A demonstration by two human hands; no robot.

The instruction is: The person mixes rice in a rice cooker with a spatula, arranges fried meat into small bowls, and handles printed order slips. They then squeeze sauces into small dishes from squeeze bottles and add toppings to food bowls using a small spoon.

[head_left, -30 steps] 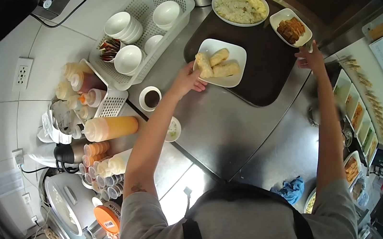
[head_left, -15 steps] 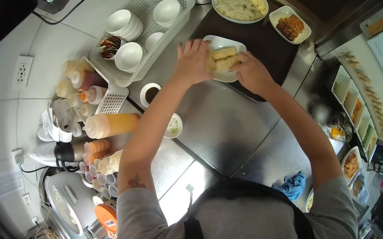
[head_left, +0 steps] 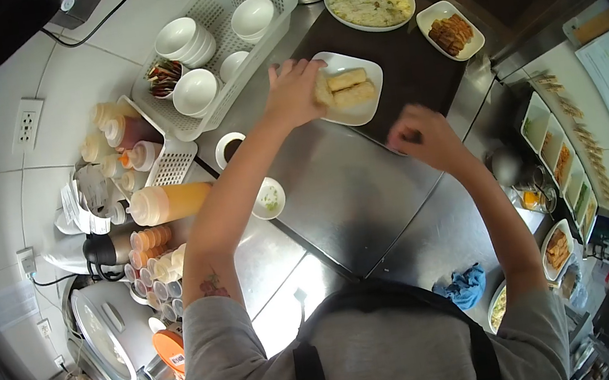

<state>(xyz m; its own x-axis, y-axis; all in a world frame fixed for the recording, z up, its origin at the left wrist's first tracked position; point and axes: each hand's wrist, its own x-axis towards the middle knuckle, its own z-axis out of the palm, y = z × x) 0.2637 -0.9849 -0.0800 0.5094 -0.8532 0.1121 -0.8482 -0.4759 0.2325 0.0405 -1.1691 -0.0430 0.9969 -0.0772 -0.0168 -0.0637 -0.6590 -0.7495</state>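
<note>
A white rectangular plate holds several pale golden rolls and lies partly on a dark board. At the plate's left edge is my left hand, its thumb side closed around the leftmost roll. My right hand is off the plate, over the board's near edge to the right. Its fingers look curled but are smeared by motion, so whether anything is in them is unclear. Below my left forearm sit a small bowl of dark sauce and one with green bits.
Behind are a plate of pale, egg-like food and a dish of sliced browned food. A basket with white bowls stands at left, above squeeze bottles. A blue cloth lies near my body. Divided trays stand at right.
My right hand has left the rolls and moved down and right, away from the plate. My left hand stays at the plate's left side. The whole view has shifted slightly.
</note>
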